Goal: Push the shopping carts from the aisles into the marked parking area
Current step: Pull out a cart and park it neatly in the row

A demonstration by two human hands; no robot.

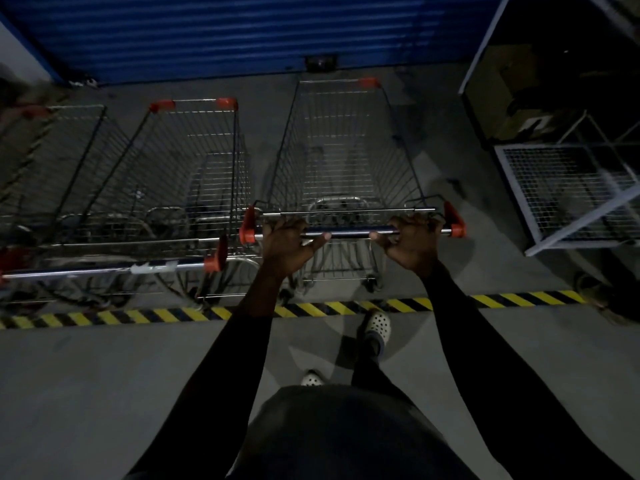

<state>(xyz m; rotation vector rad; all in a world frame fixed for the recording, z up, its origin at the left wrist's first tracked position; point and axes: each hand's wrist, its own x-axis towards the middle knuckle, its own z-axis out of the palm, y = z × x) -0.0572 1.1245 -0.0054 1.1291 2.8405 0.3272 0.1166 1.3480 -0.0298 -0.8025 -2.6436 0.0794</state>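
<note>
past the striped line point(138, 317) at 6 o'clock, left hand point(284, 242) and right hand point(408, 242) curled round the handle bar point(346, 233) of the cart point(346, 140), wheels already inside (nose toward 12); parked carts point(194, 161) at 10 o'clock; likely just a final nudge left

Far-left cart point(52, 161): blurred, cut by the picture's left edge. Neighbouring cart's handle point(104, 268): left end smeared at that edge. Left hand point(287, 240) and right hand point(408, 240): fingertips hidden behind the bar point(349, 232). Left shoe point(311, 378): mostly covered by the body. Wire rack point(568, 192), floor's right edge: cropped. Shelf point(554, 81) contents: too dark to identify.
</note>
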